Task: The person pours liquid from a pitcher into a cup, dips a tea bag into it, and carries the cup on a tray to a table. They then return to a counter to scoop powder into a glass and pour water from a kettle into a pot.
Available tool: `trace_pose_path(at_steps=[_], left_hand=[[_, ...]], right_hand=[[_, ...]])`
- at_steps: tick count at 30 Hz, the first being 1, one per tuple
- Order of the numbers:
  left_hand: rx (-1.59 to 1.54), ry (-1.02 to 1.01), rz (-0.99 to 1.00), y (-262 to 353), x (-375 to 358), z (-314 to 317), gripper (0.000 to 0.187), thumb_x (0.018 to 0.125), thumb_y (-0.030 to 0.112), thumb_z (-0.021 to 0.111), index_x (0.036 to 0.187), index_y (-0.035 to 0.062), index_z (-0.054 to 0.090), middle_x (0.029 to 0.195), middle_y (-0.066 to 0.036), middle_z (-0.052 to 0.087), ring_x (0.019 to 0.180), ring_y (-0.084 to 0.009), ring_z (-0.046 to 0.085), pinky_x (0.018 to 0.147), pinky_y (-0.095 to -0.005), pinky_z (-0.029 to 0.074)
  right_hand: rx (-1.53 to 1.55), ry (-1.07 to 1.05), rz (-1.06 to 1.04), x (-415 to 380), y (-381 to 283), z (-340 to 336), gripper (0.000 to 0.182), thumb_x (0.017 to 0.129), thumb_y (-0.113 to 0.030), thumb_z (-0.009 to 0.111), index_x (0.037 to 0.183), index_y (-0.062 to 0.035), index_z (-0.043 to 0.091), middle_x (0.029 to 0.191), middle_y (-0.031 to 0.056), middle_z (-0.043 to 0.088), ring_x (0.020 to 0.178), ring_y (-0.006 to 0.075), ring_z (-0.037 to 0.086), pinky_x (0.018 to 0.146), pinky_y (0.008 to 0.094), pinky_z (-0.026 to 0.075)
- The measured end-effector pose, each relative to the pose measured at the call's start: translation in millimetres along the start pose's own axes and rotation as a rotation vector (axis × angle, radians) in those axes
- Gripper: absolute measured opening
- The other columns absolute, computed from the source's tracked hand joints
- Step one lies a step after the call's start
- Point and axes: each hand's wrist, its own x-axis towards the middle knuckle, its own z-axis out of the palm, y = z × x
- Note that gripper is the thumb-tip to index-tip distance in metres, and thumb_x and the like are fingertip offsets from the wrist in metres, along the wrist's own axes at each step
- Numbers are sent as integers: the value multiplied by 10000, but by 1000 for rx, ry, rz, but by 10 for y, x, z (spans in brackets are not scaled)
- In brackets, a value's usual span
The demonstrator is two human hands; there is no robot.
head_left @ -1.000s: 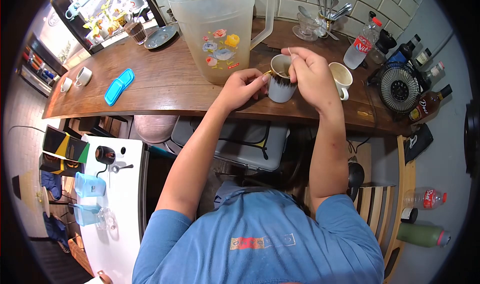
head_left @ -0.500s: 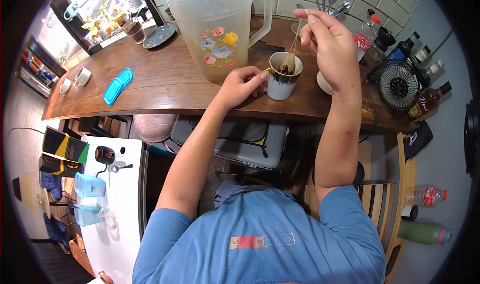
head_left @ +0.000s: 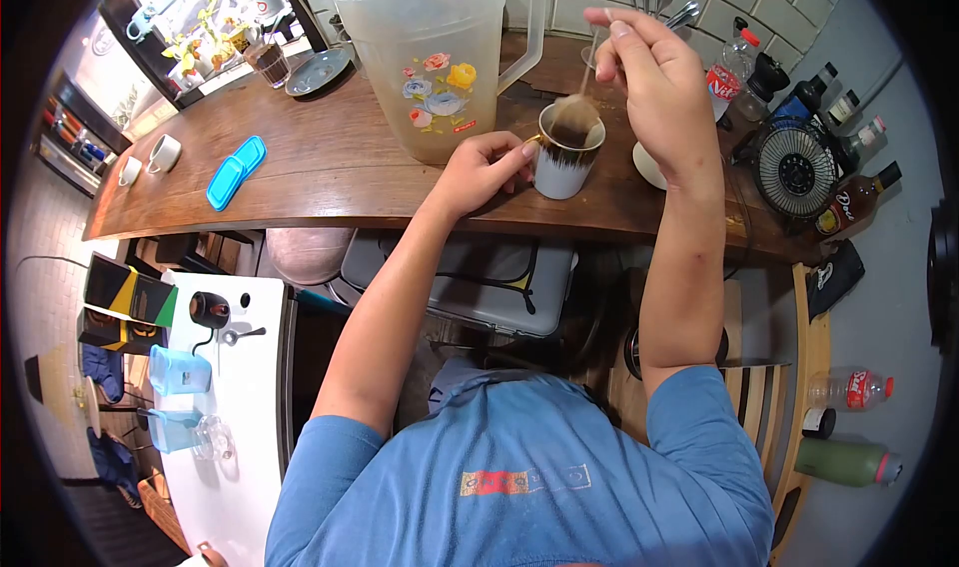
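A white mug [head_left: 562, 178] with a black and gold band stands upright on the wooden counter. My left hand [head_left: 484, 172] is closed on the mug's gold handle from the left side. Above the rim, my right hand [head_left: 654, 77] pinches the string of a tea bag [head_left: 576, 115]. The bag, blurred by motion, hangs at the mug's mouth. Any liquid inside is hard to make out. Close behind my left hand is a large plastic pitcher [head_left: 420, 57] with printed flowers.
A blue lid [head_left: 237, 172] and two small white cups [head_left: 165, 153] lie on the counter's left. To the right, a black fan [head_left: 796, 172] and several bottles [head_left: 734, 62] crowd the wall. Beneath my right wrist is a pale round object [head_left: 649, 164], partly hidden.
My right hand has risen slightly, lifting the tea bag higher out of the mug. My left hand keeps its grip on the handle.
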Motion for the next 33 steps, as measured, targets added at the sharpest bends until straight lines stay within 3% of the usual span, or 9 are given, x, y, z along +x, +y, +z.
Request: trace_pose_path(at_steps=[9,22,24,29,31,33], left_hand=[[3,0,5,-14,0,4,274,942,267,545,886,14,631,744,-33,631,635,-74,539,570,-212,436],[-15,13,6,-21,7,3,311,921,311,581,852,12,632,733,-20,629,630,-75,522,581,-218,435],[-12,13,6,-15,3,4,308,921,308,580,853,12,633,735,-21,630,626,-76,522,580,-219,435],[8,-12,21,-17,3,-7,298,923,296,575,864,10,634,741,-27,633,611,-79,520,573,-221,437],[37,-8,37,-38,12,-10,293,948,278,532,891,8,629,742,-43,638,606,-74,527,563,-209,426],[37,-10,42,-34,15,-8,291,949,275,529,895,7,630,742,-43,640,600,-77,529,560,-209,425]], right_hand=[[-195,-11,-130,19,56,29,268,975,-131,419,1108,31,585,725,4,551,715,73,499,732,226,424],[-149,-35,-46,3,99,-12,272,972,-135,415,1114,16,591,733,9,569,738,77,523,761,231,432],[-257,-12,-133,20,83,-33,276,973,-143,415,1117,10,594,734,0,571,724,68,513,724,218,421],[-292,-23,-90,86,-93,-168,294,977,-172,416,1138,-2,594,736,-22,570,699,48,487,660,196,390],[-253,12,-163,81,-223,-209,280,979,-140,397,1084,54,569,733,40,605,690,97,540,666,245,448],[-256,34,-128,104,-344,-294,284,978,-144,398,1080,61,567,729,37,602,677,94,533,644,234,442]])
